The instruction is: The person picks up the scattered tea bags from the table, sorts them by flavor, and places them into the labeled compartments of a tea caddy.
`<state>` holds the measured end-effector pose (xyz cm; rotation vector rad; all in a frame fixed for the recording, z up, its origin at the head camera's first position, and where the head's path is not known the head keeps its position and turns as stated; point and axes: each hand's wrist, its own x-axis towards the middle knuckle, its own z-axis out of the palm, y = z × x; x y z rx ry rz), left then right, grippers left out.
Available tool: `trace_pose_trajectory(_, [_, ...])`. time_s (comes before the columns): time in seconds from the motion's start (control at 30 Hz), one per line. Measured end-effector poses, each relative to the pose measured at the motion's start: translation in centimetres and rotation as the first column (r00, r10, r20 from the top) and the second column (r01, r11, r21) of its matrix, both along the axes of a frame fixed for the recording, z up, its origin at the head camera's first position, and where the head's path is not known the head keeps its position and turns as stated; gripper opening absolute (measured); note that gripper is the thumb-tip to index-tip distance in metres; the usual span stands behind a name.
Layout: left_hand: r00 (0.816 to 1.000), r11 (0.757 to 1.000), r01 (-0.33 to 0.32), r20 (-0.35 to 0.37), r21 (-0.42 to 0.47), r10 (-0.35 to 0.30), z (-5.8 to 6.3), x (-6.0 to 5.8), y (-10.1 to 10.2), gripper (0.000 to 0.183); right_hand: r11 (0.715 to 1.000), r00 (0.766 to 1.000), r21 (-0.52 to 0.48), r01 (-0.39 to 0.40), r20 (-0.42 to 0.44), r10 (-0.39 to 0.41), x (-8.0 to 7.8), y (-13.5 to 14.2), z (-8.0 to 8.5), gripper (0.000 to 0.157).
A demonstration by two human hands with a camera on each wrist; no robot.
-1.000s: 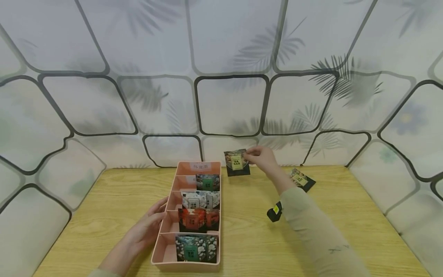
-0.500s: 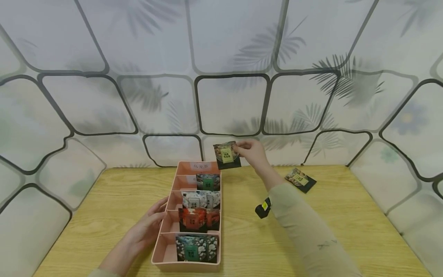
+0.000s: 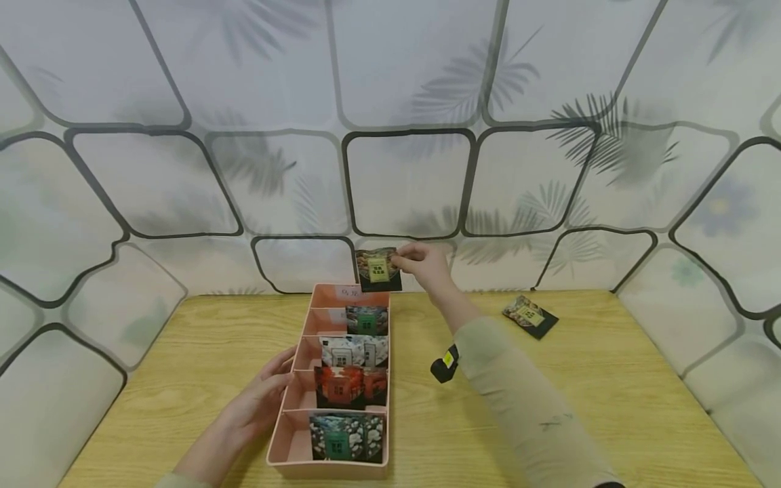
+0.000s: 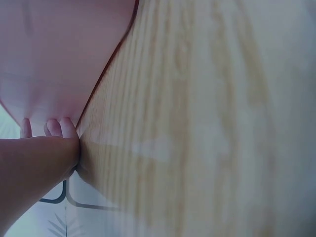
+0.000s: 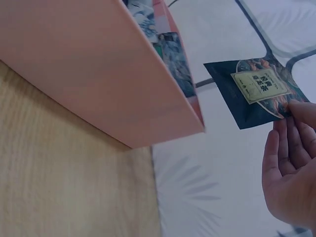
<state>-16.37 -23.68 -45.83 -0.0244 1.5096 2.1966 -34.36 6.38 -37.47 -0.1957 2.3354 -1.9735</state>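
My right hand (image 3: 427, 268) pinches a black tea sachet (image 3: 378, 270) with a yellow-green label by its right edge, between thumb and fingers. The sachet hangs above the far compartment of a pink divided box (image 3: 287, 440), whose end wall carries a handwritten label. In the right wrist view the sachet (image 5: 261, 89) is apart from the box's rim. My left hand (image 3: 262, 393) rests against the box's left side; in the left wrist view its fingertips (image 4: 54, 127) touch the outer wall. The nearer compartments hold upright sachets: green-labelled (image 3: 366, 321), white (image 3: 344, 352), red (image 3: 342, 388) and dark floral (image 3: 338, 437).
Another yellow-green labelled sachet (image 3: 529, 316) lies on the wooden table (image 3: 610, 407) at the right. A black strap (image 3: 445, 364) with a yellow mark is on the right wrist. Patterned cloth (image 3: 409, 183) stands around the table's back and sides.
My right hand has carried the sachet leftward and slightly up, from right of the box to over its far end. The left hand and the box have stayed in place.
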Motion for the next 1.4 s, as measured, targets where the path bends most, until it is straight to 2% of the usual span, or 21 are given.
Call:
trace_pose_trajectory(0.1, [1.0, 0.999, -0.004, 0.009, -0.037, 0.005, 0.0, 0.0, 0.0, 0.063, 0.999, 0.999, -0.028, -0.017, 0.031, 0.018, 0.0, -0.6, -0.9, 0.02])
trace_pose_trajectory(0.27, [1.0, 0.998, -0.008, 0.007, -0.055, 0.008, -0.3, -0.1, 0.0, 0.064, 0.998, 0.998, -0.062, -0.018, 0.055, 0.021, 0.2, -1.3, -2.3, 0.02])
trace_pose_trajectory(0.43, [1.0, 0.999, -0.006, -0.001, -0.036, 0.006, -0.3, -0.1, 0.0, 0.057, 0.997, 0.998, -0.077, 0.005, 0.057, 0.0, -0.2, -1.6, -4.0, 0.017])
trace_pose_trajectory(0.57, [1.0, 1.0, 0.0, -0.016, 0.002, 0.0, -0.4, 0.0, 0.0, 0.047, 0.998, 0.999, -0.063, 0.003, 0.054, 0.0, -0.1, -1.7, -4.8, 0.016])
trace_pose_trajectory(0.7, [1.0, 1.0, 0.003, -0.017, 0.01, -0.003, -0.4, 0.0, -0.1, 0.046, 0.999, 0.998, -0.036, -0.001, 0.055, 0.003, 0.0, -1.7, -5.5, 0.015])
trace_pose_trajectory(0.97, [1.0, 1.0, -0.003, -0.021, 0.014, 0.003, -0.5, 0.0, -0.1, 0.048, 0.999, 0.999, 0.05, 0.014, 0.034, -0.016, -0.4, -1.6, -6.4, 0.014])
trace_pose_trajectory(1.03, [1.0, 1.0, -0.003, -0.024, 0.015, 0.003, -0.5, 0.0, -0.1, 0.048, 0.995, 1.0, 0.097, 0.023, 0.011, -0.024, -0.4, -1.7, -6.4, 0.014])
trace_pose_trajectory(1.23, [1.0, 1.0, 0.002, -0.023, 0.015, -0.002, -0.4, -0.1, -0.1, 0.046, 0.956, 0.996, 0.286, 0.063, -0.083, -0.041, -0.3, -2.2, -6.2, 0.011])
trace_pose_trajectory(1.4, [1.0, 1.0, 0.001, -0.026, -0.005, -0.002, -0.5, -0.2, -0.1, 0.046, 0.937, 0.994, 0.341, 0.072, -0.098, -0.041, -0.1, -2.5, -5.9, 0.01])
